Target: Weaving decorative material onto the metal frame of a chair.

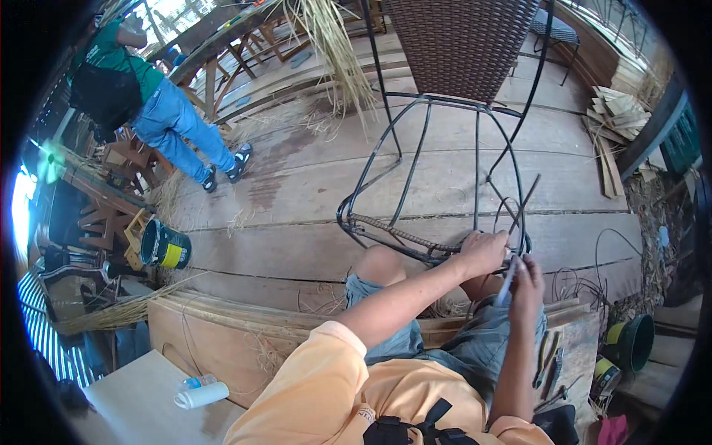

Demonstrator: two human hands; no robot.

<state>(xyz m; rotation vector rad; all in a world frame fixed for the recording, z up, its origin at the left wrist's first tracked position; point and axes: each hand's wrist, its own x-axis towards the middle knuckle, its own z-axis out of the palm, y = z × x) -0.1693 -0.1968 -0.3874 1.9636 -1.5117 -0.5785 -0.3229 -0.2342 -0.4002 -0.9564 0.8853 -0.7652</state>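
Orange shirt (pixel 297 386) nearest; beyond, a chair frame (pixel 477 170).
Left hand's (pixel 483 253) hold can't be told; right hand (pixel 528 288) pinches a pale strip (pixel 506 283), which slack could let slip.

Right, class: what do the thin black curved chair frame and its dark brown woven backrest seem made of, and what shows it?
The thin black curved chair frame looks like painted metal: slim, smooth bent rods with glossy highlights. The dark brown woven backrest looks like satiny wicker strands, tightly interlaced; whether natural or synthetic, I cannot tell.
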